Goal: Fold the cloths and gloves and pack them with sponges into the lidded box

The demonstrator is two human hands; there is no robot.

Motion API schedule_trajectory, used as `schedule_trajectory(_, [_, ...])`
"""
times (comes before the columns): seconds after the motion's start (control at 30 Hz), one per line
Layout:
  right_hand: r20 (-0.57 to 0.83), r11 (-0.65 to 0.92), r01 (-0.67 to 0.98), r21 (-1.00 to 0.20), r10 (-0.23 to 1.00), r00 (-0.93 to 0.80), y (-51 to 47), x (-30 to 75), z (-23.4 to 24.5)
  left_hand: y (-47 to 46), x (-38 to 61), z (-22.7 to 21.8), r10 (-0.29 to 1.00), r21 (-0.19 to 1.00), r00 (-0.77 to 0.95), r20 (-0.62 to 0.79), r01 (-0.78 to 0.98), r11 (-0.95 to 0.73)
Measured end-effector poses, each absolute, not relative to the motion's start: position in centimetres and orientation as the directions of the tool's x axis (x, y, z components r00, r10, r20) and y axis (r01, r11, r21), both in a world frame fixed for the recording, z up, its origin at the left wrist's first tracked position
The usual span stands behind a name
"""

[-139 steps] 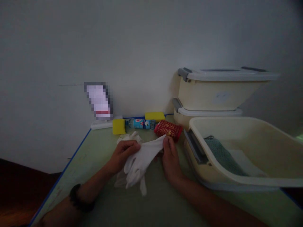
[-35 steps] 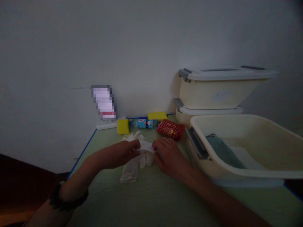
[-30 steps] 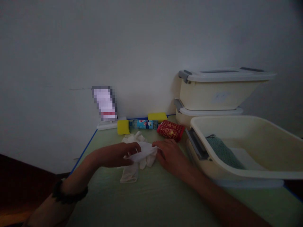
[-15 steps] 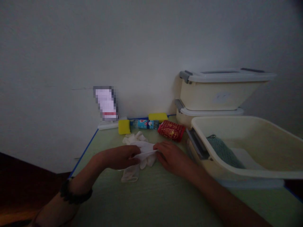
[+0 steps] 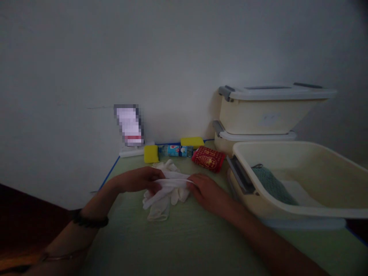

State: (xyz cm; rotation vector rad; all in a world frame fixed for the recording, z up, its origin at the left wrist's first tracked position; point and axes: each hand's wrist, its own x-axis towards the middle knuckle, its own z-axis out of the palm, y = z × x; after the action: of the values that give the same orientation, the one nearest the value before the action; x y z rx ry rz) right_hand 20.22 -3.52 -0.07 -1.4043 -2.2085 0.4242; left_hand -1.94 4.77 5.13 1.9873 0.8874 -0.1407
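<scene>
White glove [image 5: 169, 183]: frame ctr; long axis slants lower L to R — finger end unclear.
L hand [image 5: 140, 179]: fingers curled at glove — can't tell if gripping.
R hand [image 5: 207, 191]: palm down, pinching glove's R end.

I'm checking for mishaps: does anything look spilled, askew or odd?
No spill shows around the white gloves. The bottle lies on its side between a yellow sponge and the red packet, odd since bottles usually stand.
</scene>
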Motion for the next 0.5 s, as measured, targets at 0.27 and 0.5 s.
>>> schedule_trajectory(0.27, [0.316,0.253,0.751,-0.61,0.947,-0.062,-2.8,20.0,-1.4,5.1,-1.4,3.5,0.707,0.706,0.61,-0.357,0.672,-0.225])
schedule_trajectory(0.5, [0.281,0.215,0.886,-0.412,0.954,-0.101,-3.1,19.9,-1.8,4.8,-1.0,3.6,0.72,0.674,0.575,-0.389,0.71,-0.203])
